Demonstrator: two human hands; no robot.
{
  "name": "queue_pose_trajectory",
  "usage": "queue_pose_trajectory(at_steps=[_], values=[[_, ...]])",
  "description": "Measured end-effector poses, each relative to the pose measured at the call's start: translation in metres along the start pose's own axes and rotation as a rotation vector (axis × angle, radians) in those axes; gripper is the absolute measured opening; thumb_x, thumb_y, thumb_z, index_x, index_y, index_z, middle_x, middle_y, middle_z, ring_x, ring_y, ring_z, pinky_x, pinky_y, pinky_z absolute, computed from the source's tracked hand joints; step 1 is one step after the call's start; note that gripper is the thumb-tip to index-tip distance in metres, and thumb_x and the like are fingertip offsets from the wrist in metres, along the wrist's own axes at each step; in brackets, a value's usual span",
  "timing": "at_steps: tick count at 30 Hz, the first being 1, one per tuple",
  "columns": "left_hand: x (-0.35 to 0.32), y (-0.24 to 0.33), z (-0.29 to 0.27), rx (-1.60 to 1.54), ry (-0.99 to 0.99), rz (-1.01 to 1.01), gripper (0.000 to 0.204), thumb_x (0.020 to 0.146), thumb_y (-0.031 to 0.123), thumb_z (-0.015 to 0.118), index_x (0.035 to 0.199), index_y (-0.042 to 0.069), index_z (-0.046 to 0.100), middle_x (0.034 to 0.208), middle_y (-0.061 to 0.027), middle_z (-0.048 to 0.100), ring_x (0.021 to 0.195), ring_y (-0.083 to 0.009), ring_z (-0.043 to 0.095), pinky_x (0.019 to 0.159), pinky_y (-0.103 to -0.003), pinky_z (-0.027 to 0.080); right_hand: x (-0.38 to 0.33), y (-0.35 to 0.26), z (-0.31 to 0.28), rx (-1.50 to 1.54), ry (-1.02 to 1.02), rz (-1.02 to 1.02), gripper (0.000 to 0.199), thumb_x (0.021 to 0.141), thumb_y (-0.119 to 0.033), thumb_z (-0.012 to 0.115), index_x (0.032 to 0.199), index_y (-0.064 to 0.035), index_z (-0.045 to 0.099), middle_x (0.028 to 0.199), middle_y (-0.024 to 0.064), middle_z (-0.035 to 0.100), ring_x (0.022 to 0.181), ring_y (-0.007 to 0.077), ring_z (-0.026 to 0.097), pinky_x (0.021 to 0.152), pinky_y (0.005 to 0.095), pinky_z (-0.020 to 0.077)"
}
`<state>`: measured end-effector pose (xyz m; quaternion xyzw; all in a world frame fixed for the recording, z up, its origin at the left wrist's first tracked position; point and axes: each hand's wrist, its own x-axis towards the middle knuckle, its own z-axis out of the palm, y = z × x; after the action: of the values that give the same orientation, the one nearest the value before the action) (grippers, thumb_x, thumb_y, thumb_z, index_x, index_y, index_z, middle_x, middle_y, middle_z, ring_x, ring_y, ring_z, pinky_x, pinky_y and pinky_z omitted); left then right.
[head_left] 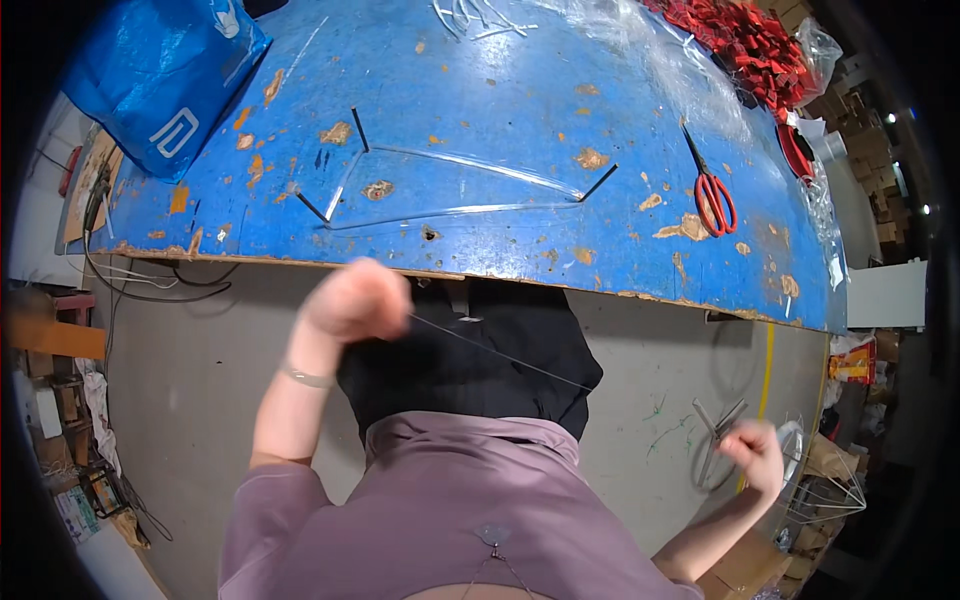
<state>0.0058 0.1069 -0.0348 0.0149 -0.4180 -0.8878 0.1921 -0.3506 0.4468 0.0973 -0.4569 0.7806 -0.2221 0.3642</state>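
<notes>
My left hand [362,303] is closed in a blurred fist in front of the table edge. From it a thin dark cord or wire [490,350] runs down to the right across my lap. My right hand [755,457] is held low at the far right, fingers curled closed. Grey strips [712,422] cross right at its fingertips; whether they are gripped or lie behind is unclear. On the table, beyond my left hand, lies a four-sided frame of clear strips [470,163] with short black rods [359,130] at its corners. Red-handled scissors [711,195] rest to its right.
The worn blue table [500,100] spans the far side. A blue bag [165,85] stands at its left, a pile of red ribbon-like pieces [745,50] and clear plastic film [665,70] at its far right. White strips [480,18] lie at the back. Black cables [150,295] hang at left.
</notes>
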Motion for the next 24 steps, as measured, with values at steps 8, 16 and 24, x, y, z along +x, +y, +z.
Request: queue_pose_trajectory(at_steps=[8,16,24], values=[[-0.04,0.086,-0.054,-0.084,0.192,0.459,0.021,0.09,0.022,0.043,0.078,0.005,0.046,0.051,0.0036,0.028,0.043,-0.0059,0.028,0.042,-0.02,0.022,0.169,-0.082,-0.002,-0.011,0.072,-0.288,0.023,0.08,-0.017,0.057,0.066,0.0001,0.059,0.054,-0.0037,0.046,0.052,0.0053,0.041,0.046,0.0221,0.03],[0.023,0.116,-0.08,0.14,0.763,0.313,0.021,0.087,0.025,0.049,0.086,0.004,0.053,0.055,0.0053,0.035,0.049,-0.0048,0.036,0.045,-0.019,0.03,0.315,-0.113,-0.01,-0.064,0.515,-0.492,0.028,0.08,-0.023,0.059,0.069,0.0019,0.059,0.057,0.0007,0.052,0.052,0.0092,0.044,0.048,0.024,0.0337],[0.032,0.095,-0.062,2.188,0.626,0.259,0.015,0.079,0.023,0.056,0.082,0.01,0.062,0.06,-0.0021,0.048,0.061,-0.0154,0.053,0.048,-0.028,0.041,0.278,-0.028,-0.018,-0.612,0.628,-0.177,0.041,0.073,-0.032,0.063,0.06,0.0051,0.049,0.051,0.02,0.045,0.043,0.0286,0.042,0.046,0.0365,0.0349]])
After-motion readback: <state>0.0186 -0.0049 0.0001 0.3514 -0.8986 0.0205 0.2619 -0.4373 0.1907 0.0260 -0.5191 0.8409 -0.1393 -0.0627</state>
